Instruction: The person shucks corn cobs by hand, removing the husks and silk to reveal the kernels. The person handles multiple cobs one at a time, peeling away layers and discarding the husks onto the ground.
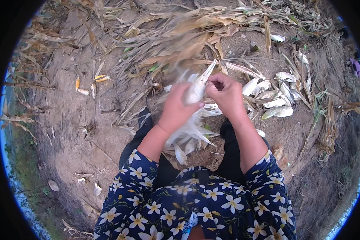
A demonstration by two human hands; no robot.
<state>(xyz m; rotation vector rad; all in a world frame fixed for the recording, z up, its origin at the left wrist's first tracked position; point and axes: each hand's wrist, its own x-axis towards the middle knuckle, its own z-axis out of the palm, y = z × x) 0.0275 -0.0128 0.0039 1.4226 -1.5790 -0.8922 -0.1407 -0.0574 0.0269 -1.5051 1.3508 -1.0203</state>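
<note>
My left hand is wrapped around an ear of corn in its pale, dry husk, with the pointed tip upward. My right hand is at the ear's upper right side. Its thumb and forefinger are pinched together against the husk edge; my fingers hide the exact grip. Below my left hand, loose white husk leaves hang or lie between my legs, partly blurred. More pale husks show just under the ear.
Several husk-covered ears or empty husks lie in a heap at right. Dry corn stalks spread across the ground ahead. At left, small yellow cobs lie on bare soil. A green weed stands at far right.
</note>
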